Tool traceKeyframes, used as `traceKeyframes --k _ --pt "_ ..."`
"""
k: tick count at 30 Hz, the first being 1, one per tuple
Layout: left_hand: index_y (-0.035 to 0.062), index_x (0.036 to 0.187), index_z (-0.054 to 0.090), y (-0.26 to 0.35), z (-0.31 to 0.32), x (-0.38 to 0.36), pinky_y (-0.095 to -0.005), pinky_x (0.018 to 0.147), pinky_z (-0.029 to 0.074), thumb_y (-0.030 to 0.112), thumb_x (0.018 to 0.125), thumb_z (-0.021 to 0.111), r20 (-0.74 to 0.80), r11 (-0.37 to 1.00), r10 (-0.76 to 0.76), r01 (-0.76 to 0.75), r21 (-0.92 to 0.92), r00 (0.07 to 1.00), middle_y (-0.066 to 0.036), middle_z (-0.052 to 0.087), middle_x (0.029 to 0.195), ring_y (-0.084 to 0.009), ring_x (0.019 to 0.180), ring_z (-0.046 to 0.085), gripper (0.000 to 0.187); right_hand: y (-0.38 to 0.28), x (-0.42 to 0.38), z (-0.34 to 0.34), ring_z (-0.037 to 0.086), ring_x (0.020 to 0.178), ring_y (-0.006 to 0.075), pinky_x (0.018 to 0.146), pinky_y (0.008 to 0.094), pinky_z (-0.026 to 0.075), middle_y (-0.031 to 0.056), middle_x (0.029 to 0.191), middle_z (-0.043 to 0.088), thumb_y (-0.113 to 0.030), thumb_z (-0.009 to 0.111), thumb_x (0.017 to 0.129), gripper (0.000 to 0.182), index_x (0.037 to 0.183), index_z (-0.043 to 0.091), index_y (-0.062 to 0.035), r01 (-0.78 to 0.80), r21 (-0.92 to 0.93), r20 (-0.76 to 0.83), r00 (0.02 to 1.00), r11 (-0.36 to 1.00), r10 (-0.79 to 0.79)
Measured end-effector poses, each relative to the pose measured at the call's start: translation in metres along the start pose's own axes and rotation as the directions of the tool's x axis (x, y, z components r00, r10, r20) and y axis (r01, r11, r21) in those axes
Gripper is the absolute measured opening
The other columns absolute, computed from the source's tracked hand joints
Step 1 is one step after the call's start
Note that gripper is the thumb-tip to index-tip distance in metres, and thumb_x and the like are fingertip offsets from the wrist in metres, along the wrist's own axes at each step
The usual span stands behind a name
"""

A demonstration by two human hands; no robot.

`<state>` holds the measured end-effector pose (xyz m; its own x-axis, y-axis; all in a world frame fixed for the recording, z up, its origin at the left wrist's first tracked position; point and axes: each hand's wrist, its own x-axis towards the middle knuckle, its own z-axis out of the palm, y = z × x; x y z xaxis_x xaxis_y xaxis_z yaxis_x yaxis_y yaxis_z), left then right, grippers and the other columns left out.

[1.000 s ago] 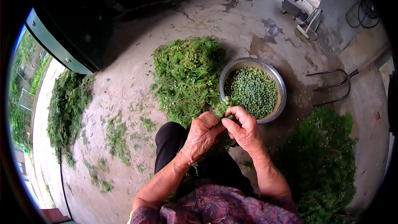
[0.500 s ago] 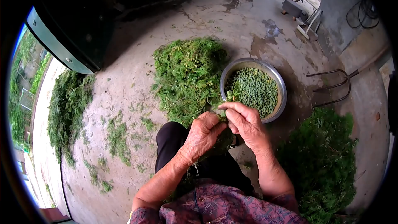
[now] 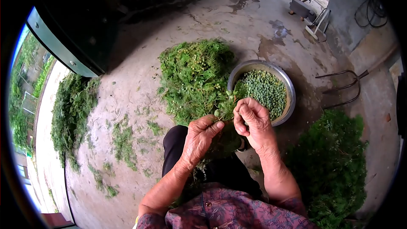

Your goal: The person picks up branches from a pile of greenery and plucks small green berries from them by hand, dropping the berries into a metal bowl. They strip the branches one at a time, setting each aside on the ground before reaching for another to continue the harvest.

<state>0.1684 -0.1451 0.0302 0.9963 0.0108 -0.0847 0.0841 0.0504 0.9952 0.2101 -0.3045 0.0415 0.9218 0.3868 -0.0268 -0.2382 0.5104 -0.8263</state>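
Concrete yard floor [image 3: 140, 80] carries a steel bowl [image 3: 289, 89] of green pods, and just at its near rim the left hand [image 3: 199, 138] and right hand [image 3: 253, 121] pinch closed on a leafy sprig [image 3: 226, 104], probably light, limp, best gripped by its stem.

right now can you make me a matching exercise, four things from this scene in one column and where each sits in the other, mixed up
Things:
1. metal bowl
2. garden fork
3. green sprig
4. dark green heap

Places:
A. lying on the concrete, right of the bowl
B. between the left hand and right hand
C. on the ground by the person's right arm
D. beside the cut greenery pile, full of small green balls

Pairs: 1-D, 2-A, 3-B, 4-C
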Motion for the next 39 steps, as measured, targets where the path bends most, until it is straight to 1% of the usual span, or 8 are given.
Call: traceKeyframes --k 5,11,12,14,24,27,32,39 --pt "-0.0003 0.080 0.058 -0.009 0.005 -0.001 -0.0269 0.056 0.039 0.009 0.083 0.063 0.010 0.977 0.174 -0.174 0.124 0.985 -0.003 0.049 0.065 -0.0103 0.062 0.043 0.011 -0.012 -0.001 0.016 0.056 0.058 0.0172 0.053 0.0285 0.045 0.0095 0.071 0.059 -0.019 0.061 0.084 0.036 0.116 0.052 -0.0043 0.268 -0.776 0.217 0.963 0.571 -0.158" --pt "-0.0020 0.081 0.059 0.001 0.003 0.000 -0.0261 0.061 0.040 0.010 0.080 0.065 0.019 0.978 0.152 -0.153 0.143 0.988 -0.004 0.052 0.067 -0.0112 0.063 0.045 0.013 0.003 0.000 0.026 0.061 0.066 0.0289 0.057 0.0356 0.047 0.0165 0.076 0.060 -0.014 0.059 0.084 0.017 0.089 0.052 0.0002 0.327 -0.811 0.179 0.928 0.485 -0.327" --pt "-0.0023 0.080 0.060 0.012 0.005 -0.004 -0.0246 0.061 0.038 0.010 0.080 0.066 -0.010 0.995 0.072 -0.071 0.065 0.997 -0.001 0.052 0.067 -0.0095 0.063 0.044 0.014 0.009 0.006 0.021 0.056 0.053 0.0210 0.047 0.0319 0.043 0.0097 0.067 0.057 -0.017 0.057 0.086 0.015 0.088 0.052 -0.0032 0.408 -0.744 0.203 0.893 0.529 -0.402" --pt "-0.0015 0.077 0.060 0.014 -0.003 -0.007 -0.0227 0.061 0.037 0.012 0.080 0.066 -0.028 0.994 -0.101 0.101 -0.031 0.994 0.002 0.052 0.067 -0.0080 0.064 0.044 0.015 -0.007 0.006 0.008 0.044 0.044 0.0096 0.038 0.0241 0.034 0.0000 0.059 0.048 -0.021 0.054 0.089 0.015 0.086 0.051 -0.0072 -0.130 0.140 0.020 0.992 0.982 0.128" --pt "0.0041 0.086 0.060 -0.004 -0.011 -0.006 -0.0247 0.062 0.046 0.018 0.082 0.064 -0.133 0.842 -0.186 0.089 -0.532 0.974 -0.001 0.060 0.072 -0.0116 0.064 0.055 0.015 0.001 0.000 -0.005 0.047 0.050 0.0106 0.040 0.0192 0.032 0.0065 0.077 0.056 -0.019 0.060 0.086 0.016 0.087 0.051 -0.0059 0.014 0.293 -0.125 0.992 0.956 0.024" --pt "0.0039 0.086 0.061 -0.001 -0.007 -0.009 -0.0237 0.063 0.045 0.018 0.084 0.062 -0.146 0.832 -0.175 0.067 -0.550 0.974 -0.001 0.060 0.073 -0.0109 0.064 0.055 0.015 0.001 0.000 0.007 0.041 0.042 0.0043 0.038 0.0162 0.030 -0.0011 0.062 0.053 -0.015 0.058 0.087 0.013 0.093 0.057 -0.0041 0.100 -0.208 -0.147 0.980 0.973 -0.133" --pt "0.0049 0.087 0.061 -0.006 -0.008 -0.011 -0.0273 0.065 0.050 0.014 0.080 0.066 -0.120 0.811 -0.175 0.073 -0.580 0.977 -0.005 0.063 0.082 -0.0149 0.070 0.059 0.013 0.012 0.012 0.009 0.058 0.063 0.0390 0.051 0.0391 0.044 0.0203 0.069 0.059 -0.019 0.063 0.083 0.026 0.100 0.054 -0.0021 0.287 -0.932 0.171 0.887 0.222 -0.430" --pt "0.0071 0.103 0.053 0.002 0.011 -0.012 -0.0266 0.058 0.047 0.008 0.080 0.064 -0.073 0.732 -0.285 0.168 -0.660 0.956 -0.005 0.061 0.083 -0.0154 0.063 0.057 0.025 0.012 0.006 0.013 0.054 0.058 0.0176 0.052 0.0297 0.042 0.0094 0.069 0.057 -0.010 0.055 0.087 0.014 0.096 0.051 -0.0005 0.256 -0.763 0.041 0.936 0.594 -0.350"
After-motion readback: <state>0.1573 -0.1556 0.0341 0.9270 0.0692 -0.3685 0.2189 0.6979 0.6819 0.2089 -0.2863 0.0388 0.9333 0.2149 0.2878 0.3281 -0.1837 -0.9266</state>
